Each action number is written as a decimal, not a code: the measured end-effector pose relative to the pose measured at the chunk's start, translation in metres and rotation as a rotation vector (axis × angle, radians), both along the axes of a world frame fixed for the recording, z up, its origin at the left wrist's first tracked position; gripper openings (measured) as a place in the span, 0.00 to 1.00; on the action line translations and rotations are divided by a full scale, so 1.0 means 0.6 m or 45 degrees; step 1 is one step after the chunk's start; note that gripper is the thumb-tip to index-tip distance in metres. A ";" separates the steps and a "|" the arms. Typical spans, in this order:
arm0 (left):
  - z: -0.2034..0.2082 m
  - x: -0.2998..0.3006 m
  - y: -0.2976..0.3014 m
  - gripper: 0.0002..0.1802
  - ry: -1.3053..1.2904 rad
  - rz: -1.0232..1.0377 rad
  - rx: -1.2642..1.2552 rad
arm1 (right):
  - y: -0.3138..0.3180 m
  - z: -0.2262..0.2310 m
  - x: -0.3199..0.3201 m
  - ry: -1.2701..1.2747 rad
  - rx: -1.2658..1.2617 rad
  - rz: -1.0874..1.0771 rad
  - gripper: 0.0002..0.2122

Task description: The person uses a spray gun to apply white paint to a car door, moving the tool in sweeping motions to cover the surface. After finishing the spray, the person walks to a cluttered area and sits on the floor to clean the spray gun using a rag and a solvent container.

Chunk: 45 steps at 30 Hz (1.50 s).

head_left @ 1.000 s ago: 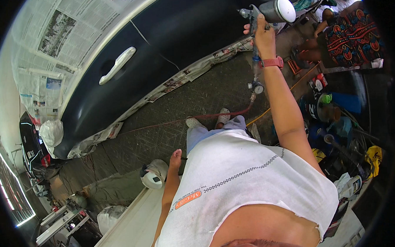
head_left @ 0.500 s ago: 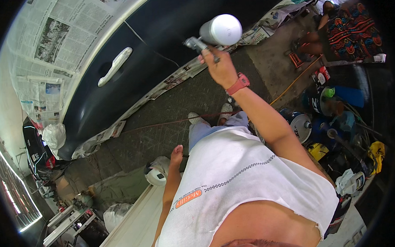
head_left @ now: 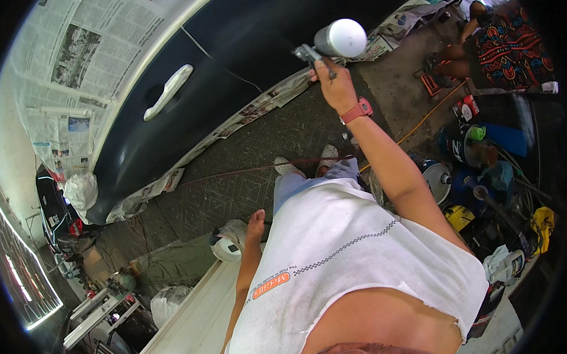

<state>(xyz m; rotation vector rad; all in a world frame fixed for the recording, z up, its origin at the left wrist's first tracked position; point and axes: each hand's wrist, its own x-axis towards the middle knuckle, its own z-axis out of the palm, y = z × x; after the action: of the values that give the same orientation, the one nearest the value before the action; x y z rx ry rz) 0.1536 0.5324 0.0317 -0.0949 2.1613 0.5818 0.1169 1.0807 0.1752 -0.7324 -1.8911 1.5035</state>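
My right hand, with a red watch at its wrist, is wrapped round the grip of a spray gun. A white-lidded cup sits on the gun. The gun is held out near a glossy dark car side panel, its nozzle end towards it; whether spray comes out I cannot see. Left of the gun, a pale door handle stands out on the panel. My left hand hangs low by my side, its fingers curled. Anything inside it is hidden.
Newspaper masking covers the car above and below the panel. A reddish hose crosses before my legs; an orange one lies at right. Paint cans crowd the right. Another person's patterned shorts show at upper right.
My right hand and the spray gun have moved a little to the right along the panel. My left hand stays low at my side.
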 end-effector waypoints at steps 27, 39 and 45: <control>-0.016 -0.042 0.006 0.36 0.012 0.066 -0.044 | -0.044 0.038 -0.013 0.008 -0.140 0.024 0.20; -0.027 0.010 -0.024 0.34 -0.003 0.048 0.081 | -0.159 0.108 -0.085 0.050 -0.120 0.323 0.21; -0.063 0.028 -0.049 0.35 0.117 -0.017 0.086 | -0.113 0.126 -0.098 -0.003 -0.110 0.246 0.21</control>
<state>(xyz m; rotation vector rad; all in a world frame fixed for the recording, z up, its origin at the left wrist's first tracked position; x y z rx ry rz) 0.1707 0.5029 -0.0061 -0.0176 2.2269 0.6622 0.0582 1.0131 0.2509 -0.6029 -1.9549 1.7129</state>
